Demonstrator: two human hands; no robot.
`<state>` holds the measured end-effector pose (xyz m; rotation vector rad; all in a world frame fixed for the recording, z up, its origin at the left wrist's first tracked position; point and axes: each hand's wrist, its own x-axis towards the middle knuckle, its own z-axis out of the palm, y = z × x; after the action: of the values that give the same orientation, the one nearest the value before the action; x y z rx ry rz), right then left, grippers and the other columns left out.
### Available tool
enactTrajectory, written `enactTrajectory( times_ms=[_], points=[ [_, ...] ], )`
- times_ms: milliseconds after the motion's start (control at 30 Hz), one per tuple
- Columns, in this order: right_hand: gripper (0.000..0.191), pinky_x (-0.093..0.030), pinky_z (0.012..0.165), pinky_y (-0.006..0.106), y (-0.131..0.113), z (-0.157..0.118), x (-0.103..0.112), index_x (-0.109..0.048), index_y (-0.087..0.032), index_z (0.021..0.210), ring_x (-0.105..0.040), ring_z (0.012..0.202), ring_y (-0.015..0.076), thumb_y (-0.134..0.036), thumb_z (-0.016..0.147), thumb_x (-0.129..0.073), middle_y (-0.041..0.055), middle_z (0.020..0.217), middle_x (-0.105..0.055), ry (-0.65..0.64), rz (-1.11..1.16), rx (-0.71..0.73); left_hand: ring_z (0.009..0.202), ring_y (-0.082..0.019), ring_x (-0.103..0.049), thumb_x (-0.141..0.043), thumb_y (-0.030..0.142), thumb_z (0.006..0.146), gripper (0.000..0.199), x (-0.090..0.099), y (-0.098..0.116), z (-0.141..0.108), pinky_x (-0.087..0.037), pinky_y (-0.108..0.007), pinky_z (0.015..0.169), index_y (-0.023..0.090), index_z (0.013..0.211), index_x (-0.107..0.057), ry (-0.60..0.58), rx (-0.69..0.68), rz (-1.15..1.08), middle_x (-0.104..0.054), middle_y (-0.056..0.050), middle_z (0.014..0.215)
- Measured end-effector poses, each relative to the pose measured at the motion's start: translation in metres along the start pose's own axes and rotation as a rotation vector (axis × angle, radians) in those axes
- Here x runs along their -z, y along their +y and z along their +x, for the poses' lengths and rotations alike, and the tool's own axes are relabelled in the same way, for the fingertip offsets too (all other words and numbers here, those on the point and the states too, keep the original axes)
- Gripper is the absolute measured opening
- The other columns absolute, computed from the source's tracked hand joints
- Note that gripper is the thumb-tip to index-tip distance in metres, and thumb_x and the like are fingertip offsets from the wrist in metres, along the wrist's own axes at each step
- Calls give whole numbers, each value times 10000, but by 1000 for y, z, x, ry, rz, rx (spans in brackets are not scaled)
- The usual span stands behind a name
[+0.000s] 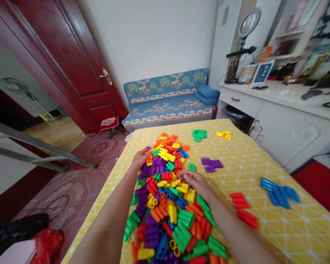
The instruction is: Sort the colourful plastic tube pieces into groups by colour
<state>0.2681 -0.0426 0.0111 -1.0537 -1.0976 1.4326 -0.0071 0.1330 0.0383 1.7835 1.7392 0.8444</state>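
Observation:
A long heap of plastic bullet-shaped building blocks (165, 176), in red, orange, yellow, green, blue and purple, covers the left part of the table. My left hand (141, 158) rests at the heap's far left side, fingers loosely apart against orange and purple blocks; its fingertips are partly hidden. At the heap's right side is my right hand (195, 179), its fingers stretched loosely leftward over yellow and orange blocks, with no block visibly gripped. A small green block (191, 167) lies just beyond it.
Sorted groups lie on the yellow patterned tablecloth (247, 161): green blocks (199, 135), yellow blocks (223, 135), purple blocks (211, 163), red blocks (243, 209) and blue blocks (280, 192). A blue sofa (167, 99) stands behind, a white dresser (297, 121) to the right.

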Motion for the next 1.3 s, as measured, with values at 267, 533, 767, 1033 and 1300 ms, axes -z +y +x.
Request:
enactTrajectory(
  times_ms=[267,533,767,1033,1300],
  points=[
    [478,-491,951,426,4,4,-1,-727,-200,951,-674,955,233,-613,711,-723,68,997,-735,-7,49,31,755,-293,-675,-633,640,702,485,9,-2,1,-472,-344,671,160,679,-696,-57,118,121,-679,-81,615],
    [452,-499,926,389,4,4,-2,-732,-199,942,-667,935,212,-581,703,-745,56,974,-733,-2,60,8,933,-249,-665,-700,549,673,510,2,9,-36,-504,-358,867,159,1003,-698,-141,-149,-196,-727,-72,1004],
    [457,-523,877,365,14,7,0,-696,-239,1032,-684,898,207,-523,687,-787,34,908,-735,59,148,-30,1085,-279,-632,-642,478,787,457,14,34,-86,-463,-406,989,208,1151,-695,-212,-278,17,-697,-73,1152],
    [444,-512,923,403,19,8,3,-673,-252,1122,-689,956,234,-506,763,-733,42,974,-741,2,109,-20,1357,-327,-410,-602,362,867,301,0,73,-160,-360,-522,1112,264,1124,-723,-141,-517,262,-464,-108,1448],
    [468,-518,906,421,19,8,4,-677,-248,1131,-693,937,246,-527,758,-728,45,977,-741,-1,63,-21,1267,-258,-522,-622,301,867,325,0,83,-186,-407,-457,1103,287,1186,-682,-263,-605,146,-637,-58,1294]
  ],
)
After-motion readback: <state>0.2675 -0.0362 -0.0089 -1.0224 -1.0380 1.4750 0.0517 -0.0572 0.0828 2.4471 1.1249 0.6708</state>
